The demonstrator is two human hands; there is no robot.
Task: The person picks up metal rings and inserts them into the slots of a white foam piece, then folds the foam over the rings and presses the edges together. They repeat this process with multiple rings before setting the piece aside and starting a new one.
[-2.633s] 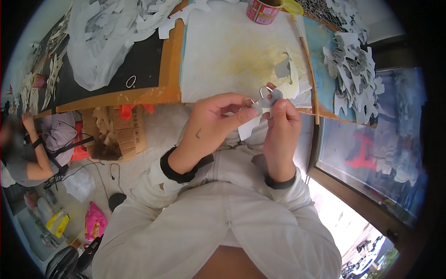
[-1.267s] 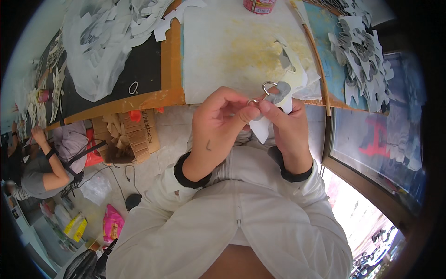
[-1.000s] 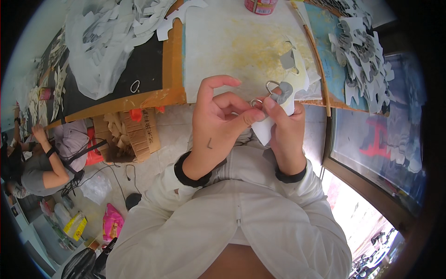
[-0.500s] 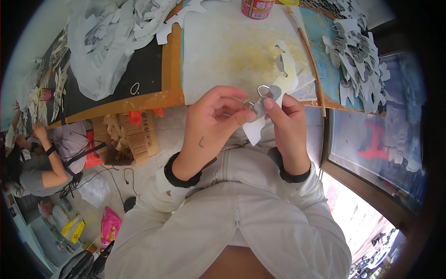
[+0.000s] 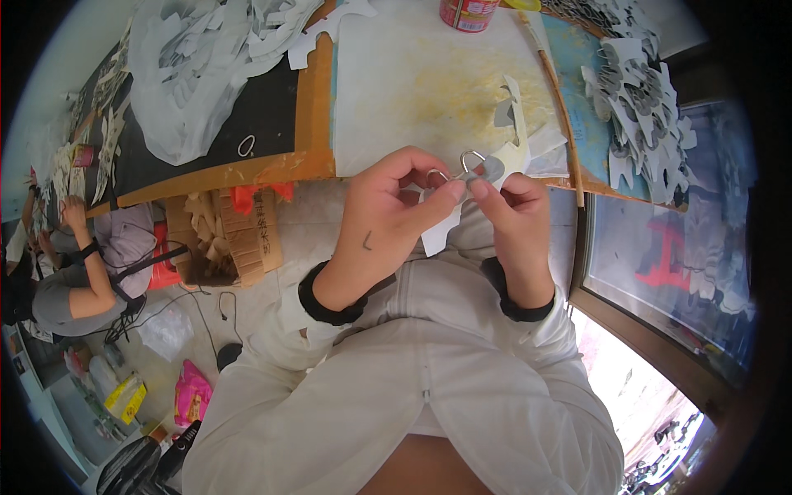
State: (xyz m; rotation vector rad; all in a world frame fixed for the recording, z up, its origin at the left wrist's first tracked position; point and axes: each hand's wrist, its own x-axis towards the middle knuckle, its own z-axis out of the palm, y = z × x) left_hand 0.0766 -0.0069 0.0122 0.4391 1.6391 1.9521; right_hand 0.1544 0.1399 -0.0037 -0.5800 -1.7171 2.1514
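Observation:
Close in front of my body, both hands hold a limp white cut-out piece (image 5: 513, 153) with grey patches, which looks like leather or coated cloth. A metal ring (image 5: 472, 155) stands up at its grey tab (image 5: 492, 169). My right hand (image 5: 522, 227) pinches the tab and the ring's base between thumb and fingers. My left hand (image 5: 386, 210) is closed beside it, its thumb pressed against the piece near a second metal ring (image 5: 436, 175). The white lower end hangs below the thumbs, and the fingers partly hide how the tabs lie.
A pale stained sheet (image 5: 388, 91) covers the table ahead, with a reddish can (image 5: 468, 15) and a thin stick (image 5: 553, 87). Similar pieces are heaped at right (image 5: 639, 124); a plastic bag (image 5: 186, 107) of white cuttings lies left. Below stands a cardboard box (image 5: 256, 239). Another person (image 5: 82, 280) works far left.
My left thumb and fingers have closed in on the piece, toward my right hand. The white lower end has swung a little left. The whole view has shifted slightly.

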